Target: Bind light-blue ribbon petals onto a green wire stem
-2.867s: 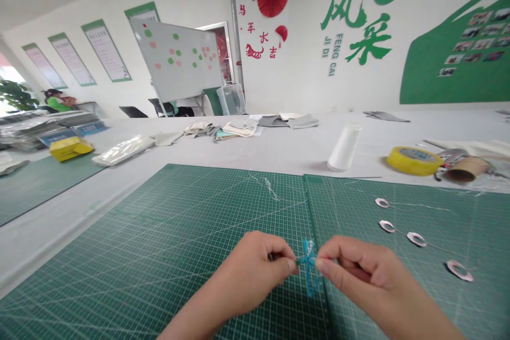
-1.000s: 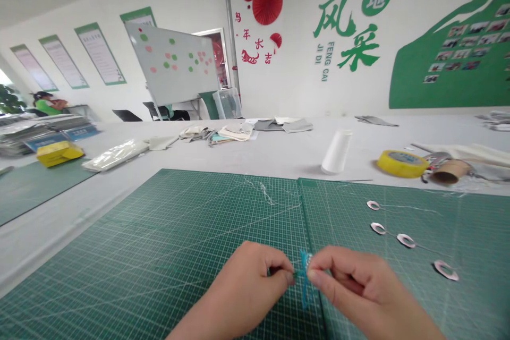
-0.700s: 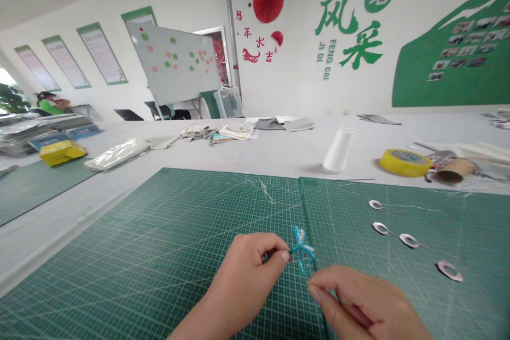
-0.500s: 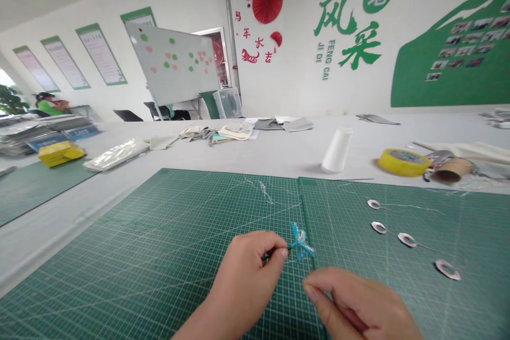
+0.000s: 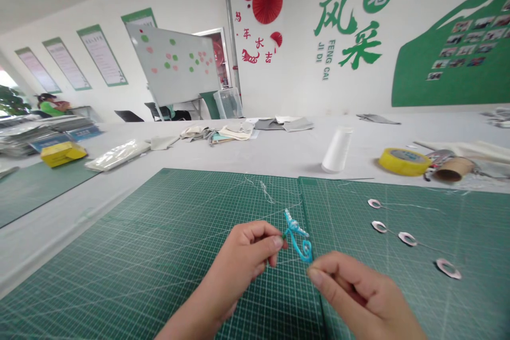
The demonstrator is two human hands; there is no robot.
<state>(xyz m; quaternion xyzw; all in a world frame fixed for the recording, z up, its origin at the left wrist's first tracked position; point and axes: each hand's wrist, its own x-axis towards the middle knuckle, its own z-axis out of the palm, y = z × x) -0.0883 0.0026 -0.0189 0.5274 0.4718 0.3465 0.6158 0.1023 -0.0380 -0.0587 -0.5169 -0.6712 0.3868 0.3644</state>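
My left hand (image 5: pixel 255 249) pinches the green stem of a small blue beaded ornament (image 5: pixel 297 234) above the green cutting mats (image 5: pixel 179 223). The ornament has thin arms and a curled loop at its lower right. Just below that loop is my right hand (image 5: pixel 354 287), its thumb and forefinger pressed together; whatever they hold is too small to make out. Several pale rings with thin wires lie on the right mat, among them one ring (image 5: pixel 407 239) near the middle.
A white thread cone (image 5: pixel 337 150), yellow tape roll (image 5: pixel 404 162) and cardboard tube (image 5: pixel 453 169) stand behind the mats. Loose threads (image 5: pixel 266 191) lie on the left mat. A yellow box (image 5: pixel 62 154) and plastic packet (image 5: pixel 117 155) are at left. A person (image 5: pixel 50 105) sits far back.
My left hand has lifted and turned the ornament, so its curled loop now shows, hanging toward my right hand. My right hand has moved slightly up and right, its fingers still pinched.
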